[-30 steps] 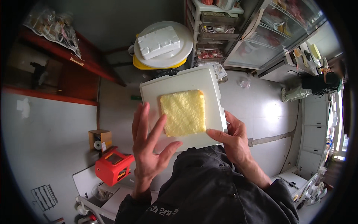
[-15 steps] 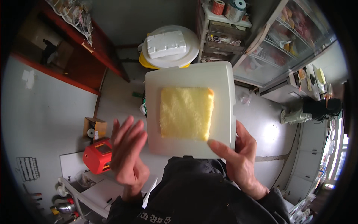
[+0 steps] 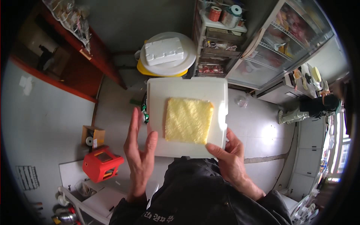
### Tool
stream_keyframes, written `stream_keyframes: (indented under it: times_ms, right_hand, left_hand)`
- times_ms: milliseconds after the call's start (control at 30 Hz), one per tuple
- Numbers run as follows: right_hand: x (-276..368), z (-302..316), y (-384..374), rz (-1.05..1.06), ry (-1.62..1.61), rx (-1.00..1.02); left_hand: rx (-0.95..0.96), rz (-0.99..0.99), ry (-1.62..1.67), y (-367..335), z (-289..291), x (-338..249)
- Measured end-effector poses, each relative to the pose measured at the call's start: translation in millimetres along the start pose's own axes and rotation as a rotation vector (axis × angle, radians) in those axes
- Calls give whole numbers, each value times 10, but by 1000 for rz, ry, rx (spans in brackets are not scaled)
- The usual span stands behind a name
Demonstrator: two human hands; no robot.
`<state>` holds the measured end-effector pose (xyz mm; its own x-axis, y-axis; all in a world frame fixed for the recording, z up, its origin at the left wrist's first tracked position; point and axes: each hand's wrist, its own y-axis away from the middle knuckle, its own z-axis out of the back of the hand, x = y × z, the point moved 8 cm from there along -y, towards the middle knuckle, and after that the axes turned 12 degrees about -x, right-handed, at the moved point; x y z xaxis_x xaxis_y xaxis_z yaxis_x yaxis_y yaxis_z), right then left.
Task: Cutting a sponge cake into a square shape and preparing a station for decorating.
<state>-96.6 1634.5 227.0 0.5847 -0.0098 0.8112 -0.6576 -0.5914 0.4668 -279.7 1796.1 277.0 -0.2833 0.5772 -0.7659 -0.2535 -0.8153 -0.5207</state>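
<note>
The left hand (image 3: 139,159) stands upright at the left side of the white box (image 3: 187,88). Its fingers are straight and its thumb is spread well away from them; it has hold of nothing. In this view the thumb overlaps the left edge of the box, but I cannot tell if it touches. The right hand (image 3: 233,155) is closed around the near right corner of the box, with the thumb on top and the other fingers at the right side, partly hidden.

On the flat top of the box lies a yellow bread slice (image 3: 189,120), square and soft in texture, a little nearer to the person than the far edge. The tip of the right thumb is just at its near right corner.

Below is the person's dark jacket (image 3: 195,191). To the left are a red plastic holder (image 3: 103,165) and a cardboard box (image 3: 98,135), just beyond it. Past the white box, at the far side, a white foam block (image 3: 164,51) rests on a round white lid (image 3: 189,56). Right of this stands a drawer cabinet (image 3: 221,33) with rolls (image 3: 215,14) on top, and then a glass-door fridge (image 3: 275,43). Far to the right there is another person (image 3: 317,107).
</note>
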Motion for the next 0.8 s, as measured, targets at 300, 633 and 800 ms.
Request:
stream_keyframes:
  times_ms: [300,633,800]
  right_hand:
    - [-205,109,162,-154,66,-160]
    - [-256,305,539,-64,60,-156]
    - [-214,695,653,9,76,-123]
  left_hand:
    - [187,870,611,185,-348,726]
    - [319,-405,305,-69,-182,-401]
    - [396,-500,234,25,-677,-1070]
